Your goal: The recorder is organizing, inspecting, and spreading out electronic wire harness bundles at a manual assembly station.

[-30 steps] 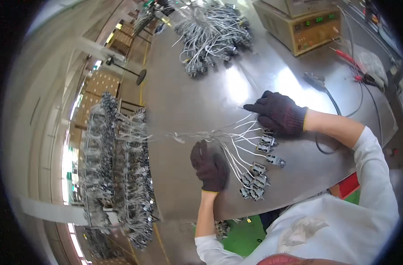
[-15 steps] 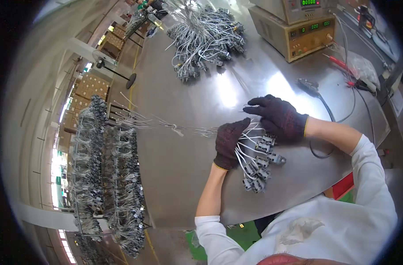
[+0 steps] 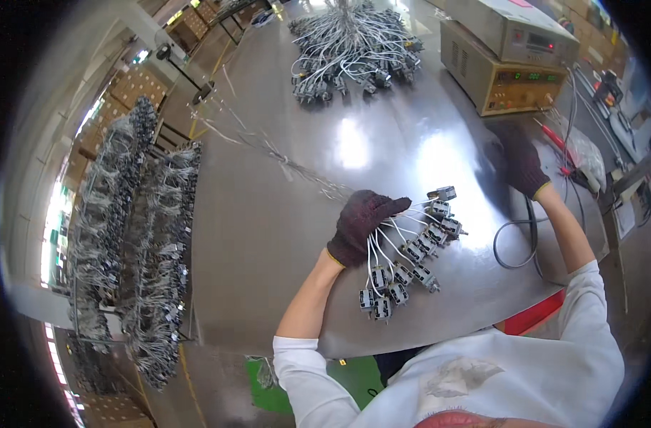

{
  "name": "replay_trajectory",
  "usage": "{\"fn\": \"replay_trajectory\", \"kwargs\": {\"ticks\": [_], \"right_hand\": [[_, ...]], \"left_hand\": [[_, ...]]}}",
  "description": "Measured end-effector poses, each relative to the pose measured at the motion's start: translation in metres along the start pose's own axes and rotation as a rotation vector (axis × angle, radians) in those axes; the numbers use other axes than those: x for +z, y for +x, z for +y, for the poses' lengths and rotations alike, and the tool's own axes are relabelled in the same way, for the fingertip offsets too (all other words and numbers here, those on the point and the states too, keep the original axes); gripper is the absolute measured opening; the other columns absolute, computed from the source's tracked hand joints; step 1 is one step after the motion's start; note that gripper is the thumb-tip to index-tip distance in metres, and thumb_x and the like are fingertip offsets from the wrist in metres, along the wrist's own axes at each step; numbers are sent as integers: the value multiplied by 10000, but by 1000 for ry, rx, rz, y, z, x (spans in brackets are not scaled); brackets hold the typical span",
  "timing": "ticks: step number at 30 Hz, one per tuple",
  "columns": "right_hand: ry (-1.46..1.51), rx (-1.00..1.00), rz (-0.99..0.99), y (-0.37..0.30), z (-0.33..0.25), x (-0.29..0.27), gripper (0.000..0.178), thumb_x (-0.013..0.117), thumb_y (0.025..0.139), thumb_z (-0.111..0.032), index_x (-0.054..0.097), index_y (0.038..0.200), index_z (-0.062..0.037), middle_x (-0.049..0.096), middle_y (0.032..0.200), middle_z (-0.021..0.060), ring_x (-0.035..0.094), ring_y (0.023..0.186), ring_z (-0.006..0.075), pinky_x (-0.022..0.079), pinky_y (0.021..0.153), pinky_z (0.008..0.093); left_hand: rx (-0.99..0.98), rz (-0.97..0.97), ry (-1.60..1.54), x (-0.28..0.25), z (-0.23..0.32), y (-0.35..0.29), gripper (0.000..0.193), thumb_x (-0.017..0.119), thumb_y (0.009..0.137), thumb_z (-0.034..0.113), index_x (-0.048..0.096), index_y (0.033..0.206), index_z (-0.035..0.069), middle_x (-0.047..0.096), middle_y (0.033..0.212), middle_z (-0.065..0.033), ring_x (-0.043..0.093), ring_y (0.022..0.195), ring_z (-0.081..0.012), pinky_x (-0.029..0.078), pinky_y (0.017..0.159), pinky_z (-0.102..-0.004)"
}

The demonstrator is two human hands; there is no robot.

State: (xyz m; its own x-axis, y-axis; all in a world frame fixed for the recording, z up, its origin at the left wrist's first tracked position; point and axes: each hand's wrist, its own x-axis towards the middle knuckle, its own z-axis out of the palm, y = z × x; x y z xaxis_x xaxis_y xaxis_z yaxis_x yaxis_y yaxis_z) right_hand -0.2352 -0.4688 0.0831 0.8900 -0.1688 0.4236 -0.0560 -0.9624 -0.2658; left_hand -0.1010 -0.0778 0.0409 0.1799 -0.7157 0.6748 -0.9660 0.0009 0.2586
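Observation:
My left hand (image 3: 365, 222), in a dark knitted glove, is closed around a bundle of white wires (image 3: 390, 246). From under it, several small grey box-shaped electrical parts (image 3: 415, 251) fan out on the metal table (image 3: 258, 264) toward me. Beyond the hand, the thin wire tails (image 3: 290, 167) trail off to the far left. My right hand (image 3: 520, 158), gloved alike, is at the right side of the table, by a dark cable (image 3: 535, 232). Its fingers are smeared by motion, and whatever lies under them is hidden.
A large heap of similar wired parts (image 3: 354, 60) lies at the far side. Two stacked test instruments (image 3: 511, 80) stand at the back right, near a red probe (image 3: 556, 143) and a clear plastic bag (image 3: 588, 162). Left of the table, wired bundles (image 3: 161, 278) hang in rows.
My right hand has left the bundle and moved right, over where a dark connector lay. The grey parts are now spread wider under my left hand. The whole view has shifted.

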Motion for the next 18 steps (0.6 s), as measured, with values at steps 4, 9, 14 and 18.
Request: {"fn": "replay_trajectory", "kwargs": {"ticks": [4,9,14,18], "right_hand": [[-99,90,-98,-16,43,14,610,638,1083,-456,629,1509,-19,672,1458,260,598,1373,486,449,1200,551],[-344,-168,-81,-28,72,25,547,623,1098,-424,655,1463,-18,677,1447,271,612,1352,493,459,1192,541],[-333,-107,-90,-30,53,13,403,623,1102,-329,710,1337,-14,714,1348,267,659,1281,460,523,1108,526],[-126,-20,-69,-37,16,4,372,647,1093,-314,720,1294,-11,731,1280,268,684,1218,460,540,1073,543]], "left_hand": [[-48,-66,-60,-2,-2,-5,625,803,789,98,770,1412,128,786,1045,-87,720,976,-333,541,937,-464],[-63,-114,-39,-1,-5,-5,627,808,783,93,770,1407,141,799,1041,-84,733,968,-324,548,903,-459],[-46,-153,-1,0,-6,-3,631,838,767,139,766,1394,146,795,1020,-81,742,938,-311,553,876,-450],[-41,-70,-5,1,-4,-1,544,763,852,111,754,1385,217,775,930,-84,736,843,-322,565,800,-456]]}}
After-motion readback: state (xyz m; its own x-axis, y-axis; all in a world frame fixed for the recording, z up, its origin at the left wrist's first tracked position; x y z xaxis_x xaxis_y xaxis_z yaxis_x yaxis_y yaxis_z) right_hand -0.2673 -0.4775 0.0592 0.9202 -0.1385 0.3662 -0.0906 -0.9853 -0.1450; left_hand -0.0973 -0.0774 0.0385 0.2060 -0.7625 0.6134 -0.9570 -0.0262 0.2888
